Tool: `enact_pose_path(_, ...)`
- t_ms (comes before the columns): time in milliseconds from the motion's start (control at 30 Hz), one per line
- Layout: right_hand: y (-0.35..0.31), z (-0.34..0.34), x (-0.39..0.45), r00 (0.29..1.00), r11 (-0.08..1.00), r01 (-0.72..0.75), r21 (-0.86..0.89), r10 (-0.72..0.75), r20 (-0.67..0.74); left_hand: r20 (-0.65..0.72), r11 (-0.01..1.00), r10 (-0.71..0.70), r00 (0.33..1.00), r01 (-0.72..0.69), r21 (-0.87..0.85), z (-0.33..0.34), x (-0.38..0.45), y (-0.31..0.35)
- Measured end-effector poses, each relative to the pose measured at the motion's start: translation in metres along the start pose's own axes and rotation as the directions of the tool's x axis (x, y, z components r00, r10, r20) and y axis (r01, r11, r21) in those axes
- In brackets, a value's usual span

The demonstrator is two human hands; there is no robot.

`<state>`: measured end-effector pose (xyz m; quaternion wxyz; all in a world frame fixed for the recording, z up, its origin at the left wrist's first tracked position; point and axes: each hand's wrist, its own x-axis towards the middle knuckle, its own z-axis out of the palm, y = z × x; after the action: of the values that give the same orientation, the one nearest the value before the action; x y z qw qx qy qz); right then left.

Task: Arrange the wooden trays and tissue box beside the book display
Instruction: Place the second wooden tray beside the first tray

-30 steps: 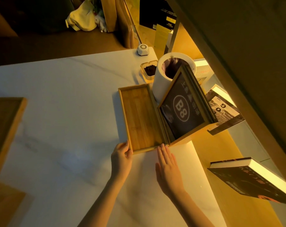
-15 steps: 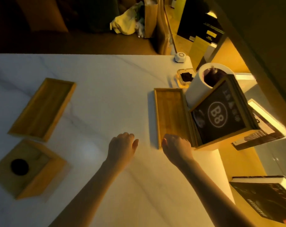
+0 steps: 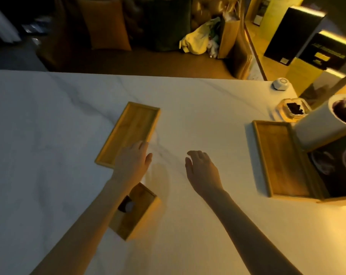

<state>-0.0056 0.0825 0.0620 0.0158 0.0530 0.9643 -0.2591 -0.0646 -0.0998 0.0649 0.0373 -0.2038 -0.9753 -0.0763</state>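
Note:
One wooden tray (image 3: 281,155) lies at the right, its long side against the dark framed B8 sign (image 3: 338,167) of the book display. A second wooden tray (image 3: 132,130) lies slanted on the white marble table (image 3: 49,135), left of centre. My left hand (image 3: 133,161) hovers over that tray's near right corner, fingers apart, holding nothing. My right hand (image 3: 202,167) is open above bare table between the two trays. The wooden tissue box (image 3: 136,211), with a dark hole in its top, sits under my left forearm, partly hidden.
A white cylinder (image 3: 322,124) stands behind the right tray, with a small dish of dark bits (image 3: 293,110) and a white round gadget (image 3: 280,83) beyond it. The table's far edge runs across the top; bags and dark furniture lie beyond.
Both hands left the right tray and moved left across the table. My left hand now reaches the second tray. The view swung left, so the right tray sits near the frame's edge.

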Motion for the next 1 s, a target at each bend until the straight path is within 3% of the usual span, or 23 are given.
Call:
enact_pose_path(133,-0.035,0.039,0.015,0.999,1.000,0.000,-0.022,0.001,0.047,0.071,0.993,-0.110,0.991,0.113,-0.041,0.002,0.000,-0.060)
enact_pose_path(333,-0.057,0.097,0.040,0.969,0.997,-0.056,-0.044,0.065,0.237,0.205,0.888,-0.312,0.927,0.362,-0.284,0.023,0.000,-0.127)
enact_pose_path(467,-0.066,0.122,0.055,0.925,0.992,-0.054,-0.114,0.093,0.369,0.284,0.846,-0.401,0.871,0.471,-0.248,0.047,-0.004,-0.154)
enact_pose_path(600,-0.072,0.133,0.062,0.899,0.991,-0.030,-0.131,0.084,0.430,0.271,0.846,-0.430,0.861,0.489,-0.210,0.063,-0.008,-0.160)
enact_pose_path(800,-0.078,0.139,0.071,0.888,0.982,-0.152,0.109,0.087,0.452,0.266,0.736,-0.487,0.832,0.555,-0.388,0.074,-0.006,-0.161)
enact_pose_path(900,-0.080,0.129,0.069,0.908,0.910,-0.266,0.319,0.125,0.399,0.283,0.673,-0.475,0.833,0.551,-0.492,0.062,-0.006,-0.157)
enact_pose_path(1000,-0.083,0.113,0.065,0.894,0.747,-0.422,0.513,0.249,0.373,0.465,0.381,-0.439,0.769,0.628,-0.678,0.042,-0.006,-0.145)
